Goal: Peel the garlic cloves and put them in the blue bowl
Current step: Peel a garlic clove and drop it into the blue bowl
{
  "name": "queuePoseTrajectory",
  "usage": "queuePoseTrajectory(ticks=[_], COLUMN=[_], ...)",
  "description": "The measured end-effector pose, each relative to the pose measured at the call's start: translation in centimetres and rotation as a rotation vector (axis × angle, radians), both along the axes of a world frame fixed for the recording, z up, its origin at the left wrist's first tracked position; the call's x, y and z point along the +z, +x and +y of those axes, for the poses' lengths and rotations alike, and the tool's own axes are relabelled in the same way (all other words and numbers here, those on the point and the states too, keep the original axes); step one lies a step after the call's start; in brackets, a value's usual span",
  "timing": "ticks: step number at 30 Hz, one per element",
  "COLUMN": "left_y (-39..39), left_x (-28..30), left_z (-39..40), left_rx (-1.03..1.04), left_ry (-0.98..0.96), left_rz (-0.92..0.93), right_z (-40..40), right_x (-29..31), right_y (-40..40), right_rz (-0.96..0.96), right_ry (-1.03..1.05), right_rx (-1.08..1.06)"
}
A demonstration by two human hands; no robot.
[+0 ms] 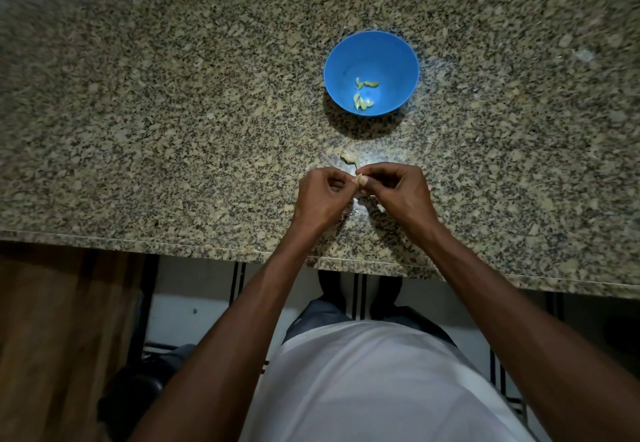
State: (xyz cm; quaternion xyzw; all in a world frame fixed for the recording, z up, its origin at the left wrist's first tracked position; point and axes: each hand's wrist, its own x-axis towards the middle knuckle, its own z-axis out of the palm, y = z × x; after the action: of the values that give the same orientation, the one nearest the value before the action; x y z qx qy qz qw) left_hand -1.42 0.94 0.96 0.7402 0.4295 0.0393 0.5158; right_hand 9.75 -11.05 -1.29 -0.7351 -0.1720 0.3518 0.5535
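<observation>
A blue bowl [371, 73] stands on the granite counter [173, 112], with several pale peeled garlic cloves [363, 101] on its bottom. Below it, near the counter's front edge, my left hand [323, 199] and my right hand [398, 192] meet with curled fingers. Between their fingertips they pinch a small garlic clove [360, 177], mostly hidden by my fingers. A scrap of garlic skin [348, 157] lies on the counter just beyond my hands.
More pale skin bits [362, 201] lie under my hands. The counter's front edge [207, 244] runs across the view, with tiled floor and a wooden panel [52, 337] below it.
</observation>
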Motion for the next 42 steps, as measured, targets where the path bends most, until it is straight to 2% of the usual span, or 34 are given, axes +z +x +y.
queuePoseTrajectory(ticks=[8, 14, 23, 27, 34, 38, 40, 42], left_y=[0.2, -0.1, 0.0, -0.1, -1.5, -1.9, -1.9, -1.7], left_x=[0.2, 0.1, -0.1, -0.3, -1.4, -0.9, -0.6, -0.8], left_z=[0.0, -0.1, -0.6, 0.6, 2.2, 0.7, -0.1, -0.4], left_rx=[-0.172, -0.174, -0.156, -0.092, -0.027, 0.067, 0.100, 0.132], left_ry=[0.202, 0.259, 0.342, 0.334, 0.182, -0.125, -0.245, -0.282], left_rz=[0.068, 0.046, -0.002, 0.006, 0.050, -0.170, -0.209, -0.203], right_z=[-0.3, -0.2, 0.0, -0.3, -1.3, -1.2, -0.9, -0.5], right_x=[0.3, 0.4, 0.6, 0.3, 0.7, 1.0, 1.2, 1.4], right_y=[0.2, 0.4, 0.5, 0.5, 0.6, 0.4, 0.2, -0.1], right_rz=[0.116, 0.254, 0.305, 0.301, 0.309, 0.281, 0.256, 0.227], right_ry=[0.021, 0.015, -0.006, -0.036, -0.027, -0.057, -0.060, -0.056], right_rx=[0.027, 0.018, 0.011, 0.074, 0.024, 0.033, 0.031, 0.026])
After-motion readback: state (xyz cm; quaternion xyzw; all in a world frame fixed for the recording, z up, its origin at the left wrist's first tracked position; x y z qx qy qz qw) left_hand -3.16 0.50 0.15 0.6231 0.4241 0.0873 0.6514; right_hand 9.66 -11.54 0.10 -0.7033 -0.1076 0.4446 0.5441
